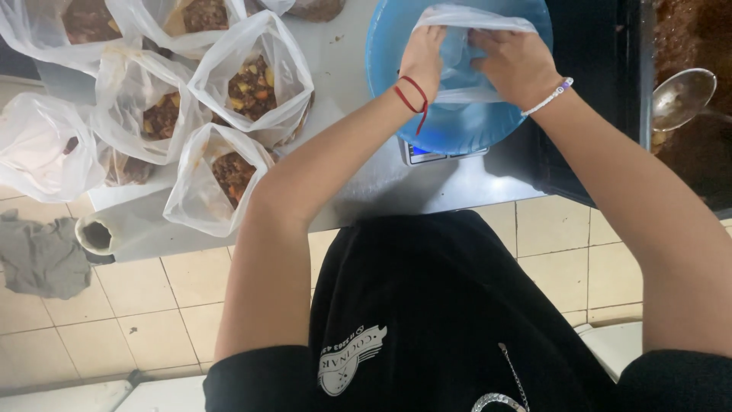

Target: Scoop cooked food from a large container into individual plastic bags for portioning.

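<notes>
Step in hand, as judged: spreading an empty clear plastic bag [467, 57] open inside the blue bowl [381, 46]. The left hand [423, 57] and right hand [515, 61] each pinch the bag's rim, fingers closed on it. The bowl sits on a scale [435, 155]. Left of the bowl lie filled bags [252, 80]; right of it, a ladle [681, 98]. Next move likely calls for keeping the mouth wide.

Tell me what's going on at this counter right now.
A person's left hand and right hand hold a clear plastic bag open inside a blue bowl, which sits on a small scale on the metal counter. The bag looks empty. To the left stand several filled bags of a brown, chunky food. A ladle rests in a tray of the same food at right.
</notes>
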